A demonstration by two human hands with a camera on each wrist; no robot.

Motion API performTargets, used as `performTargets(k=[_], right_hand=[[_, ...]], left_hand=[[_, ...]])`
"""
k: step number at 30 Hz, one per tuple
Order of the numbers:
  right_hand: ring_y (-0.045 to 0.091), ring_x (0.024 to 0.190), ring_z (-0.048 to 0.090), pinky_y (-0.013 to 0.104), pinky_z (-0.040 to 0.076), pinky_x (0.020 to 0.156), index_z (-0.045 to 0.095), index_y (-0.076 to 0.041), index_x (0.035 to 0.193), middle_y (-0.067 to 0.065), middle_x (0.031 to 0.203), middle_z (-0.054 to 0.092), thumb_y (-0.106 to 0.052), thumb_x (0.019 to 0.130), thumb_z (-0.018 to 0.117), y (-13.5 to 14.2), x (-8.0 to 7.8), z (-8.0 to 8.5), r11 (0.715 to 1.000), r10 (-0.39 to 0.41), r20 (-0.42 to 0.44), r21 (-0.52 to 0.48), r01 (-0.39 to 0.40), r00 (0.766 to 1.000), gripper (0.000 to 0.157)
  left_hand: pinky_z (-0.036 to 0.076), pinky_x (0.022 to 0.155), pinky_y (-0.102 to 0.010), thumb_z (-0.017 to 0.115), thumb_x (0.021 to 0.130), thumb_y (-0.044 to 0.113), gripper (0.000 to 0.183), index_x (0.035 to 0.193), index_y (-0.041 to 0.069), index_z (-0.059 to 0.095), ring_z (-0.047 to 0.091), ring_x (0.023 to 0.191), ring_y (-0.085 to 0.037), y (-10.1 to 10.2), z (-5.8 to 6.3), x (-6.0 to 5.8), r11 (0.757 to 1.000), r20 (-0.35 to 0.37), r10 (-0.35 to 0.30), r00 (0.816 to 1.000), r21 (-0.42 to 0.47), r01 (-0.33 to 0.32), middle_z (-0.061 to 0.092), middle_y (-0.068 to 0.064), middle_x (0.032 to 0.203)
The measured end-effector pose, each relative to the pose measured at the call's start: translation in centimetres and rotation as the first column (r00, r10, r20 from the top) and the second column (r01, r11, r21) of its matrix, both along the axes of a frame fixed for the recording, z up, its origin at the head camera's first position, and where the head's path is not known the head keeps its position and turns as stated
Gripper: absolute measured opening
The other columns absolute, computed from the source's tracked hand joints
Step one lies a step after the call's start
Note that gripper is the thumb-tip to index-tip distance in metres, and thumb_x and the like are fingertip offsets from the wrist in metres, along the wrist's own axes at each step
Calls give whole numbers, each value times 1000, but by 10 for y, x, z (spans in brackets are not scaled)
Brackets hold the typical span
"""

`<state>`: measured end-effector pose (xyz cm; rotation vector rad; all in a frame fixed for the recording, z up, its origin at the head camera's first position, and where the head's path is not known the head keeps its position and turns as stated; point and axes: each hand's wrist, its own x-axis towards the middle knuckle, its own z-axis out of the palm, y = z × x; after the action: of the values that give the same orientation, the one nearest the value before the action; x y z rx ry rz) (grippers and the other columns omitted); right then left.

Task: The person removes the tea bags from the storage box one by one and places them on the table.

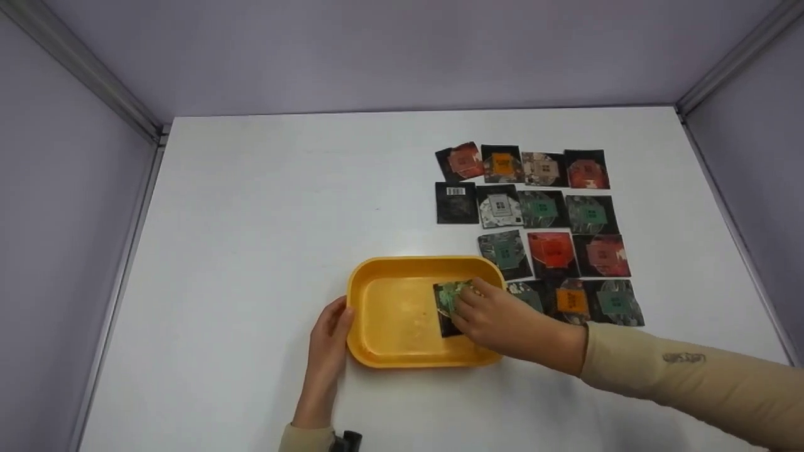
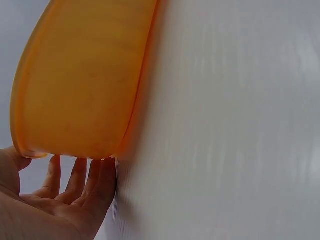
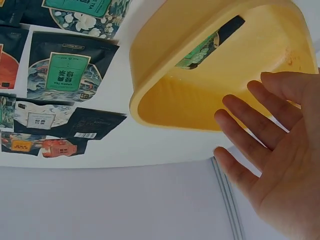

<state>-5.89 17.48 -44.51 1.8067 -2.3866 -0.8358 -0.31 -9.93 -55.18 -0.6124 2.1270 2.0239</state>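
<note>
A shallow yellow plastic tray (image 1: pixel 392 317) stands near the front of the white table. At its left end my left hand (image 1: pixel 328 336) holds it, thumb at the rim and fingertips against the outer wall (image 2: pixel 80 100) in the left wrist view. Inside, toward the right side, lies a dark tea packet with a green print (image 1: pixel 446 304). Over that packet is my right hand (image 1: pixel 496 317), hiding part of it. Seen from the right wrist, the fingers of this hand (image 3: pixel 280 145) are spread, and the packet (image 3: pixel 210 47) lies apart from them.
Several tea packets lie in rows right of and behind the tray, among them a red one (image 1: pixel 553 252) and one showing its barcode (image 1: pixel 456 204). The nearest green tea packet (image 3: pixel 67 70) lies close to the tray's wall. Grey walls (image 1: pixel 427 56) enclose the table.
</note>
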Motion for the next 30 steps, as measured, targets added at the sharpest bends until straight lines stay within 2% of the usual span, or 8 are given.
performTargets(k=[5, 11, 15, 17, 20, 24, 27, 30], right_hand=[[24, 107, 59, 38, 47, 96, 65, -13, 127, 4, 121, 68, -28, 88, 77, -14, -7, -5, 992, 3, -25, 125, 0, 1000, 44], [24, 122, 53, 39, 43, 103, 53, -14, 143, 5, 138, 58, -33, 94, 70, -29, -15, -16, 971, -1, -27, 239, 8, 1000, 55], [25, 122, 52, 37, 42, 102, 46, -13, 148, 6, 143, 54, -38, 96, 65, -37, -17, -25, 953, -69, -26, 294, 74, 997, 61], [25, 121, 53, 37, 42, 104, 43, -11, 150, 7, 145, 52, -41, 96, 65, -40, -18, -30, 936, -125, -13, 331, 122, 992, 65], [25, 127, 52, 37, 40, 108, 40, -10, 152, 8, 149, 48, -41, 96, 65, -43, -19, -37, 894, -200, 2, 410, 182, 980, 69], [23, 136, 46, 37, 39, 110, 37, -10, 153, 8, 153, 43, -38, 95, 66, -46, -20, -45, 851, -223, -10, 485, 200, 975, 71], [22, 136, 46, 37, 40, 108, 39, -10, 153, 8, 152, 44, -39, 95, 67, -47, -20, -47, 852, -210, -21, 487, 194, 977, 71], [22, 134, 48, 38, 41, 107, 41, -9, 151, 8, 150, 47, -38, 96, 66, -49, -19, -47, 867, -199, -24, 462, 187, 980, 67]], left_hand=[[42, 107, -41, 52, 104, 32, 48, 143, 3, 48, 53, 122, -26, 0, 1, -2, 1000, -4, -4, 1000, 7, 4, 52, -14, 141], [41, 109, -42, 52, 103, 37, 52, 144, 5, 47, 52, 123, -25, 0, 2, 0, 1000, 34, 0, 999, 9, 0, 51, -13, 143], [40, 109, -42, 52, 103, 37, 52, 145, 6, 46, 52, 124, -25, 0, 1, 1, 1000, 40, -4, 999, 1, 4, 50, -13, 144], [40, 109, -42, 52, 104, 37, 52, 145, 6, 47, 52, 123, -26, 1, 1, 1, 1000, 42, -1, 999, -5, 1, 51, -13, 143], [41, 108, -41, 52, 104, 37, 51, 144, 6, 47, 52, 121, -25, 2, 1, 1, 1000, 48, 2, 999, -12, -2, 51, -12, 143], [42, 108, -41, 53, 103, 36, 51, 144, 7, 48, 53, 121, -25, 2, 2, 0, 1000, 47, 4, 999, -13, -4, 52, -12, 142], [41, 109, -41, 53, 103, 38, 53, 144, 7, 47, 52, 122, -25, 1, 2, 0, 1000, 48, 0, 999, -14, 1, 51, -12, 143], [41, 109, -41, 53, 103, 37, 53, 144, 5, 46, 52, 124, -26, 0, 2, 1, 1000, 33, -6, 999, -10, 6, 50, -13, 144]])
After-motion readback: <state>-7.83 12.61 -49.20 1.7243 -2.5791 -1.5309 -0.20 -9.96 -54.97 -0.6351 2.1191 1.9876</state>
